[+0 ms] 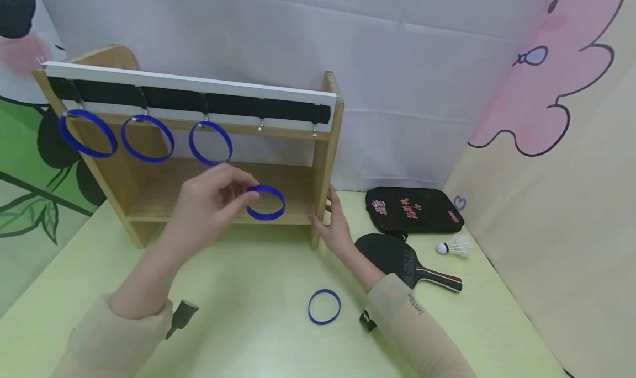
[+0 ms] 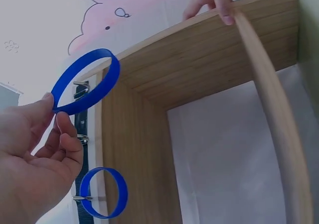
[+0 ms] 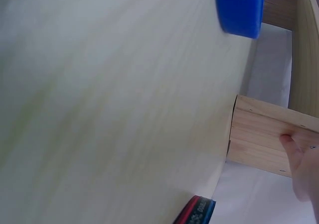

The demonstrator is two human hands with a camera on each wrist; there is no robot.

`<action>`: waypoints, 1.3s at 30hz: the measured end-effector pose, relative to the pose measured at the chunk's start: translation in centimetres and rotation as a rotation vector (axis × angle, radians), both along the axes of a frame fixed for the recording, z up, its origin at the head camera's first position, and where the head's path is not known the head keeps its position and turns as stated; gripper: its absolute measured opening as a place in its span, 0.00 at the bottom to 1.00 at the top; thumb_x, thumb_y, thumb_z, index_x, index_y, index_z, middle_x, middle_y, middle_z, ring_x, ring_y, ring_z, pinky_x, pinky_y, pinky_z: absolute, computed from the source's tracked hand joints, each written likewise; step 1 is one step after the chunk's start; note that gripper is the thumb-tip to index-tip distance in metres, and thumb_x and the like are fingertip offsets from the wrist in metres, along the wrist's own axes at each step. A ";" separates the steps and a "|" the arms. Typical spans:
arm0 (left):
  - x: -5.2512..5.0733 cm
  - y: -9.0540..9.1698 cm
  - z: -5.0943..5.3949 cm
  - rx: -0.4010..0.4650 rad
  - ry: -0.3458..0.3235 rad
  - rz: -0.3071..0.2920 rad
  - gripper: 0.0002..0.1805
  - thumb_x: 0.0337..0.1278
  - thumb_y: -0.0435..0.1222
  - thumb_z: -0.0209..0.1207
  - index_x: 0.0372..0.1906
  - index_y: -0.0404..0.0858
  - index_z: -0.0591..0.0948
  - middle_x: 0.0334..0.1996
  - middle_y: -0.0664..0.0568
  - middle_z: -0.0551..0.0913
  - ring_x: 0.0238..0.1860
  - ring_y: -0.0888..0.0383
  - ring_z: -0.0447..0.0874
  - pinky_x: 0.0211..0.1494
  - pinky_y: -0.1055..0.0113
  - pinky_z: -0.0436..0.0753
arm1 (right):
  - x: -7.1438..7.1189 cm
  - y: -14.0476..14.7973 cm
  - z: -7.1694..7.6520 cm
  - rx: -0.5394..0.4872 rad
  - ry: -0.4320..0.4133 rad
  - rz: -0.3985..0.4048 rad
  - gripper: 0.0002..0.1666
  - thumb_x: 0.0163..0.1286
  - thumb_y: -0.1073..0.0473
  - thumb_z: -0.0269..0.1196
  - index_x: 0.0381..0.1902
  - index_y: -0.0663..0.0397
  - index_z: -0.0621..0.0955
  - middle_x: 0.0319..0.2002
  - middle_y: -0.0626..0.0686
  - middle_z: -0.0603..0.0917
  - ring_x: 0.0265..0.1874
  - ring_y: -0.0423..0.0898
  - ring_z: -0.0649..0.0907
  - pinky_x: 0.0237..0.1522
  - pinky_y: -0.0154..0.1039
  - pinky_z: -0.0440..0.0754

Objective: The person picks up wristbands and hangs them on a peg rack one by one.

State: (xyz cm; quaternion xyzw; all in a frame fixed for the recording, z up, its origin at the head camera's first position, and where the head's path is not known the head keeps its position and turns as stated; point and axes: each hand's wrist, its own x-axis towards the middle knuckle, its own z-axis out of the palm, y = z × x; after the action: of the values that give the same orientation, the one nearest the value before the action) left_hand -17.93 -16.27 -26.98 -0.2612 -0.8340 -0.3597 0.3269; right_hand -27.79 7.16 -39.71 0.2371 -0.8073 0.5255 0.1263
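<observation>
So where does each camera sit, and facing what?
Head: on the head, forward and down at the rack; left hand, right hand, sleeves show.
Left wrist: on that wrist, at the held blue ring; left hand shows, right hand at top.
Right wrist: on that wrist, at the tabletop and rack; part of right hand shows.
Head and left wrist share that blue ring.

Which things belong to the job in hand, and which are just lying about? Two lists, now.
Job, by the look of it:
held blue ring
three hung blue rings
two bare hooks
wooden rack
loose blue ring, probably

Lying about:
black case
paddle
shuttlecock
</observation>
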 end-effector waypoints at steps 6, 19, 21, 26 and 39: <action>0.0 0.3 1.4 0.119 -0.017 0.085 0.08 0.54 0.32 0.64 0.39 0.35 0.80 0.32 0.54 0.81 0.29 0.68 0.75 0.32 0.83 0.74 | -0.1 0.1 0.0 0.007 0.008 -0.006 0.46 0.65 0.70 0.59 0.73 0.57 0.47 0.67 0.66 0.60 0.57 0.65 0.72 0.39 0.49 0.85; -2.0 0.4 2.9 0.454 -0.046 0.147 0.12 0.58 0.37 0.61 0.41 0.32 0.78 0.32 0.58 0.80 0.31 0.62 0.81 0.36 0.79 0.78 | -2.8 0.5 -3.2 0.032 0.022 -0.028 0.48 0.67 0.64 0.60 0.74 0.44 0.45 0.68 0.61 0.60 0.58 0.61 0.73 0.37 0.43 0.85; -2.4 0.4 2.8 0.487 -0.046 0.141 0.13 0.58 0.38 0.61 0.41 0.32 0.78 0.32 0.58 0.81 0.31 0.61 0.83 0.37 0.79 0.80 | -3.0 0.6 -3.4 0.040 0.026 -0.031 0.48 0.67 0.63 0.60 0.74 0.42 0.45 0.68 0.60 0.60 0.58 0.60 0.73 0.37 0.42 0.85; -3.2 0.4 2.1 0.522 -0.052 0.138 0.14 0.58 0.39 0.62 0.41 0.33 0.78 0.31 0.58 0.82 0.30 0.61 0.84 0.36 0.77 0.81 | -3.1 0.6 -3.6 0.038 0.045 -0.031 0.48 0.67 0.62 0.60 0.74 0.41 0.44 0.68 0.61 0.60 0.59 0.61 0.73 0.37 0.41 0.85; -3.8 0.3 0.4 0.515 -0.106 0.127 0.14 0.58 0.40 0.62 0.41 0.33 0.77 0.31 0.49 0.85 0.27 0.65 0.84 0.35 0.76 0.82 | -2.7 0.4 -3.1 0.029 0.032 -0.026 0.48 0.67 0.63 0.60 0.74 0.41 0.45 0.68 0.61 0.60 0.58 0.62 0.73 0.37 0.45 0.85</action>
State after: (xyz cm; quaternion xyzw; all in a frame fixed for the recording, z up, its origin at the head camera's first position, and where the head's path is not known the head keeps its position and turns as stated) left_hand -21.73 -15.98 -26.58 -0.0972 -0.7458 -0.5517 0.3604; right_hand -30.52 7.56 -42.85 0.2368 -0.8158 0.5080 0.1428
